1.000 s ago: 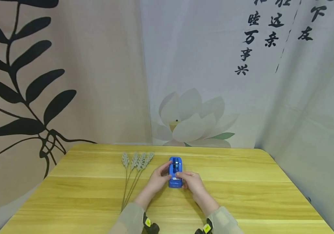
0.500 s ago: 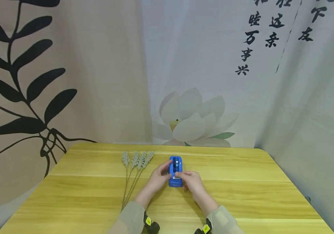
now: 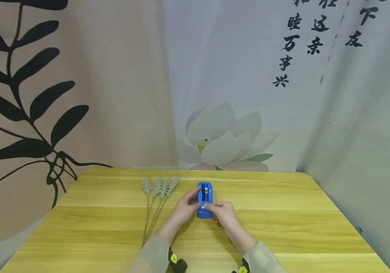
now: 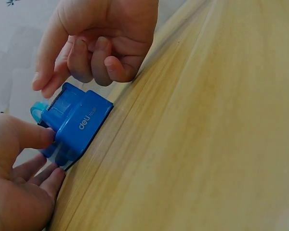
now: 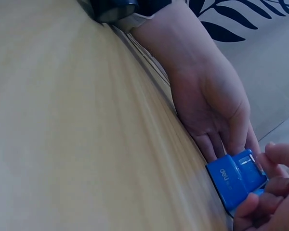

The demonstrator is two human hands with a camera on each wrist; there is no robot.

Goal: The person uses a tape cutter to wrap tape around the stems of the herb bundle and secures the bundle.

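Note:
A blue tape dispenser (image 3: 204,215) stands lengthwise on the wooden table, its roll slot toward the far side. My left hand (image 3: 182,209) holds its left side, thumb near the cutter end and fingers along the body. In the left wrist view the "deli" lettering shows on the dispenser (image 4: 93,117), with the teal tape roll (image 4: 37,110) behind the cutter. My right hand (image 3: 225,213) pinches with thumb and index finger at the tape's end, right by the cutter; the clear tape hardly shows. The other right fingers (image 4: 101,57) are curled.
Several dried grey-green flower stems (image 3: 158,208) lie on the wooden table (image 3: 300,223), left of my hands. A printed curtain (image 3: 130,94) hangs behind the table's far edge. Black wrist devices (image 3: 179,264) sit at both cuffs.
My right fingertips have shifted slightly toward the near end of the tape dispenser. The left hand and the dispenser stay in place; the head view has moved a little.

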